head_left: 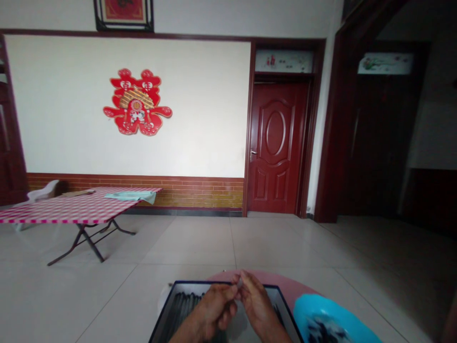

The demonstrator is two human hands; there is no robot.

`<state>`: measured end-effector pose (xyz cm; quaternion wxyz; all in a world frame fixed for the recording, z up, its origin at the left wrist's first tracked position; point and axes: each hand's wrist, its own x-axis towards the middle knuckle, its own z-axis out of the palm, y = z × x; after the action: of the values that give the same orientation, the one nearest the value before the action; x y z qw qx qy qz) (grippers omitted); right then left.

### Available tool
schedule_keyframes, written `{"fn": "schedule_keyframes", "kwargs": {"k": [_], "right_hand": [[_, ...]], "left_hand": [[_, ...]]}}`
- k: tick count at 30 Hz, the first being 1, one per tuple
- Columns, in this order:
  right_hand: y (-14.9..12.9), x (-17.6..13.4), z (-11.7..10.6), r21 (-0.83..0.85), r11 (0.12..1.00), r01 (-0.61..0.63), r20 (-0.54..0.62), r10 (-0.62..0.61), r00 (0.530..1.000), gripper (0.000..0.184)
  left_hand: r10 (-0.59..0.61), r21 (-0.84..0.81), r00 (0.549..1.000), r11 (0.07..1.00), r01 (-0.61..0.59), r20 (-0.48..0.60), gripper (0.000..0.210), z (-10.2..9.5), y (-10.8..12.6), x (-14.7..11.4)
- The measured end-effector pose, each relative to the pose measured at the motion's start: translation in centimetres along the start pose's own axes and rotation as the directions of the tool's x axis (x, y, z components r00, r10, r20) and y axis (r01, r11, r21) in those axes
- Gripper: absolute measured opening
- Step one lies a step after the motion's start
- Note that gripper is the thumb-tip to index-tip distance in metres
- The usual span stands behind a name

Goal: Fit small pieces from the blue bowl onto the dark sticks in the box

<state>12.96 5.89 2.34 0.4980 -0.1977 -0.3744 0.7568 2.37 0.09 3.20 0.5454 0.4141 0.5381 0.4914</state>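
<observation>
Left hand (216,306) and right hand (254,300) are hovering together over the tray (191,282), fingertips of both grips pinching closed on a small grey piece (239,283). Dark rods (183,307) are lying in the tray's left side; blue basin (317,302) is sitting just right, pink worktop (282,280) showing behind.
</observation>
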Motion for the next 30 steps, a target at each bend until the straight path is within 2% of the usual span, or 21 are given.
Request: {"fn": "schedule_keyframes", "kwargs": {"k": [1,3,5,7,10,12,14,17,19,20,22,24,25,27,30], "right_hand": [[-0.2,0.0,0.1,0.015,1.000,-0.008,0.030,0.007,1.000,0.023],[-0.5,0.1,0.3,0.044,0.998,-0.036,0.074,0.033,0.997,0.022],[-0.6,0.1,0.4,0.064,0.996,-0.062,0.086,0.056,0.995,0.021],[-0.4,0.0,0.4,0.076,0.993,-0.087,0.072,0.081,0.994,0.024],[0.4,-0.1,0.3,0.081,0.988,-0.131,0.038,0.129,0.991,0.030],[0.9,-0.2,0.1,0.087,0.987,-0.132,-0.016,0.134,0.991,0.031],[1.3,-0.2,0.0,0.077,0.992,-0.103,-0.079,0.109,0.991,0.031],[1.6,-0.2,-0.2,0.032,0.997,-0.074,-0.138,0.078,0.987,0.031],[1.5,-0.2,-0.1,0.014,0.999,-0.049,-0.170,0.051,0.984,0.031],[1.4,-0.1,-0.1,0.009,0.999,-0.035,-0.176,0.036,0.984,0.030],[0.7,0.1,0.1,0.010,1.000,-0.004,-0.170,0.006,0.985,0.029],[-0.4,0.3,0.2,0.062,0.998,0.000,-0.167,0.010,0.986,0.031],[-1.1,0.4,0.2,0.104,0.994,-0.010,-0.169,0.028,0.985,0.033],[-2.3,0.6,0.1,0.170,0.984,-0.053,-0.170,0.082,0.982,0.036],[-3.3,0.6,-0.1,0.135,0.985,-0.106,-0.145,0.126,0.981,0.036]], "left_hand": [[-0.044,-0.104,0.998,0.993,0.048,0.040,0.045,-0.1,0.2,0.0],[-0.074,-0.207,0.993,0.974,0.093,0.095,0.047,-0.2,0.3,0.0],[-0.015,-0.203,0.995,0.979,0.034,0.095,0.048,0.1,0.0,0.3],[0.086,-0.096,0.995,0.992,-0.080,0.051,0.051,0.4,-0.5,0.7],[0.258,0.227,0.964,0.945,-0.236,-0.068,0.053,0.7,-1.4,1.2],[0.392,0.485,0.911,0.826,-0.287,-0.128,0.048,0.7,-1.7,1.2],[0.474,0.712,0.871,0.655,-0.252,-0.129,0.041,0.7,-1.8,0.9],[0.440,0.897,0.894,0.426,-0.119,-0.091,0.043,0.8,-1.5,0.5],[0.416,0.921,0.905,0.382,-0.081,-0.093,0.045,1.1,-1.1,0.5],[0.412,0.903,0.906,0.419,-0.090,-0.101,0.043,1.3,-0.9,0.5],[0.338,0.776,0.930,0.622,-0.107,-0.143,0.039,1.4,-0.7,0.7],[0.138,0.493,0.979,0.869,-0.047,-0.148,0.048,1.2,-0.9,0.8],[0.027,0.333,0.994,0.943,0.012,-0.110,0.052,0.9,-1.2,0.8],[-0.085,0.110,0.996,0.990,0.088,-0.028,0.056,0.2,-1.8,0.6],[-0.063,0.019,0.998,0.998,0.064,-0.008,0.056,-0.5,-2.4,0.2]]}}
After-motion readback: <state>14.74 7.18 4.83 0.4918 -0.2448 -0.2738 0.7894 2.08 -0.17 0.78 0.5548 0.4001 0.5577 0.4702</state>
